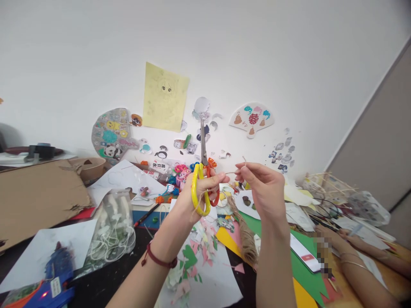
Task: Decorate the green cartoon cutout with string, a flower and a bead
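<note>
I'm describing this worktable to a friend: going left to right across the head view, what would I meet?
Brown cardboard → clear bag of white cords → left hand holding scissors → right hand pinching twine → phone → another person's bangled wrist.

A plain white wall (289, 51) filled the far side, its upper part greyer than the stretch lower down. A yellow sheet (165, 113) with a drawn face hung left of centre, and a white fan-shaped piece (240, 119) farther right, with small cutouts (161, 152) scattered between and below. At far right stood a grey-brown panel (382, 124) with a pale slanting edge. The near worktop (99, 291) was dark, and wood-brown at right. Light fell softly.
</note>
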Action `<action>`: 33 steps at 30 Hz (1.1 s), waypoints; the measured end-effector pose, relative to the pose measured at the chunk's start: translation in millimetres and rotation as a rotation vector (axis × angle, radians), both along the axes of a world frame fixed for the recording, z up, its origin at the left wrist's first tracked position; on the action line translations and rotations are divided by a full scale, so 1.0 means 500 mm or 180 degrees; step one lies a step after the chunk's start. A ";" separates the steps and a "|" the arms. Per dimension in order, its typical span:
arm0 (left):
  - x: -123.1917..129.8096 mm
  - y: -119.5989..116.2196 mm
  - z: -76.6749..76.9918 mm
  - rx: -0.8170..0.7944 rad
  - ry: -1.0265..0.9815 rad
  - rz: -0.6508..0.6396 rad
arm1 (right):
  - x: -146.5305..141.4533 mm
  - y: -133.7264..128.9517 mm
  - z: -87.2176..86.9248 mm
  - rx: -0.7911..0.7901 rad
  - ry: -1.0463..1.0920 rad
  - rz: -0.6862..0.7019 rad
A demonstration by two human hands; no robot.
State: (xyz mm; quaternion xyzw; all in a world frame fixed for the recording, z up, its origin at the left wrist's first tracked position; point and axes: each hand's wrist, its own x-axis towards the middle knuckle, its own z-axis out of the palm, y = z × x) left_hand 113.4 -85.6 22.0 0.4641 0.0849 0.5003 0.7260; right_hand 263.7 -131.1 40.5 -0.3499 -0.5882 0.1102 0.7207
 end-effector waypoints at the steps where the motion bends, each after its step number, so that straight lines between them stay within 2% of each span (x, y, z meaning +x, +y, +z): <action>1: 0.000 -0.001 0.001 0.0011 -0.0003 -0.0034 | 0.001 0.001 -0.001 -0.0021 0.0005 -0.0009; 5: 0.005 0.006 -0.002 0.0083 0.0067 -0.0068 | 0.002 0.006 -0.002 -0.0003 0.0053 -0.0059; 7: 0.007 0.018 -0.007 0.0144 0.0185 0.0170 | 0.004 0.008 -0.002 0.0075 0.0130 -0.0141; 9: 0.001 0.035 -0.010 0.0306 0.0423 0.0690 | 0.007 0.007 0.000 0.0170 0.0222 -0.0257; 11: -0.015 0.052 -0.009 0.0647 0.0756 0.1396 | 0.010 0.006 0.001 0.0239 0.0316 -0.0337; 14: -0.048 0.061 -0.001 0.1488 0.1243 0.2510 | 0.012 0.005 0.003 0.0321 0.0536 -0.0378; 16: -0.061 0.052 0.007 0.1967 0.1572 0.2909 | 0.010 0.003 0.005 0.0383 0.0702 -0.0358; 20: -0.044 0.020 0.010 0.2709 0.2081 0.2975 | 0.003 0.000 0.009 0.0543 0.0975 -0.0138; 23: -0.014 0.009 0.000 0.3031 0.2320 0.2925 | -0.001 -0.005 0.010 0.0633 0.1028 0.0026; 28: 0.011 0.013 -0.014 0.2944 0.2649 0.2522 | -0.002 -0.014 0.010 0.0724 0.0992 0.0272; 33: 0.008 0.019 -0.018 0.2944 0.2598 0.2192 | -0.006 -0.021 0.012 0.0845 0.0861 0.0371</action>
